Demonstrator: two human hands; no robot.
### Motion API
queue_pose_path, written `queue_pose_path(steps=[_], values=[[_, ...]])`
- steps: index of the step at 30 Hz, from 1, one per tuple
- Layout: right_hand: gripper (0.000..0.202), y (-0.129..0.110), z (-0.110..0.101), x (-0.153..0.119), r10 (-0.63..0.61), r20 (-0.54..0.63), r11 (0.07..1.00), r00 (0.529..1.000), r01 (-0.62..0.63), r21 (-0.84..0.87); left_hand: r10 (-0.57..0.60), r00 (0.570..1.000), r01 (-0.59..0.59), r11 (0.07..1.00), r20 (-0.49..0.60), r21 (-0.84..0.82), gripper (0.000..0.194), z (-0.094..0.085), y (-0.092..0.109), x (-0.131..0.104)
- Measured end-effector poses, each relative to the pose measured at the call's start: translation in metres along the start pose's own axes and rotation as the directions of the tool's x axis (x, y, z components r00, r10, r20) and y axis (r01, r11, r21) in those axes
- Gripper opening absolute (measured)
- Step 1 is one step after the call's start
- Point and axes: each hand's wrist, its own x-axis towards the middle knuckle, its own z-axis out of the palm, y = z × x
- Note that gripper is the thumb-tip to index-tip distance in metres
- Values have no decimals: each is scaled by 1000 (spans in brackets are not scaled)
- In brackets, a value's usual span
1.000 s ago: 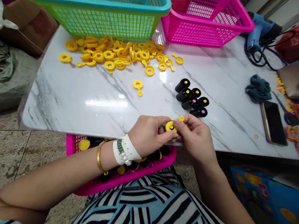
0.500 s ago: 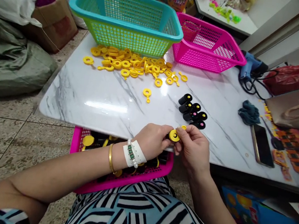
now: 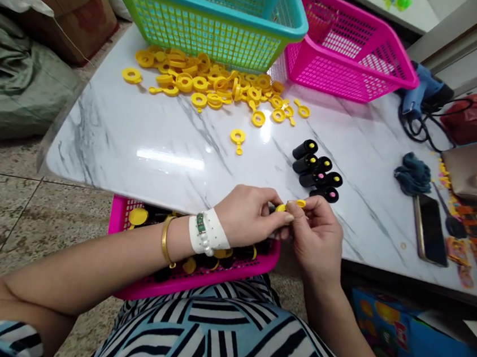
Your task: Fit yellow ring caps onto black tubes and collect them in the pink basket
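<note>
Over the table's front edge my two hands meet. My left hand (image 3: 246, 216) is closed round a small black cylinder, which its fingers mostly hide, with the thumb pressing at the top. A yellow ring cap (image 3: 281, 208) sits at the cylinder's upper end. Thumb and fingers of my right hand (image 3: 319, 238) pinch this cap beside its small round tab, which sticks up to the right. Just beyond stand and lean several black cylinders (image 3: 319, 179) with yellow or pink dots on their ends. One loose yellow ring cap (image 3: 237, 137) lies farther left.
A heap of yellow ring caps (image 3: 200, 83) lies before a blue-green basket (image 3: 206, 33). Behind right is a pink basket (image 3: 351, 79). Below the table edge, another pink basket (image 3: 228, 274) holds black and yellow pieces. A phone (image 3: 431, 230), dark cloth (image 3: 413, 174) and heat gun (image 3: 420, 95) are right.
My left thumb has come onto the cap, and the cap's face has tipped so it shows nearly edge-on. The view has shifted, so the table things appear higher.
</note>
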Motion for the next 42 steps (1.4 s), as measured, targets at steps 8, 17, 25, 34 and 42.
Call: queue_pose_path(steps=[8, 17, 25, 34, 42], values=[[22, 3, -3, 3, 51, 49, 997, 998, -54, 54, 62, 997, -59, 997, -55, 53, 19, 7, -4, -6], [33, 3, -16, 6, 136, 42, 941, 990, -142, 307, 368, 911, -276, 880, -186, 387, 26, 23, -20, -21], [23, -16, -24, 19, 238, 381, 969, 893, -245, -31, 334, 942, -298, 864, -21, 407, 23, 9, -16, -10], [24, 9, -15, -20, -216, 209, 919, 954, 270, -286, 195, 979, -201, 868, 59, 455, 33, 11, -11, -12], [29, 45, -17, -54, -534, 455, 659, 712, 688, -303, 207, 894, -407, 745, 396, 529, 37, -42, 12, -33]])
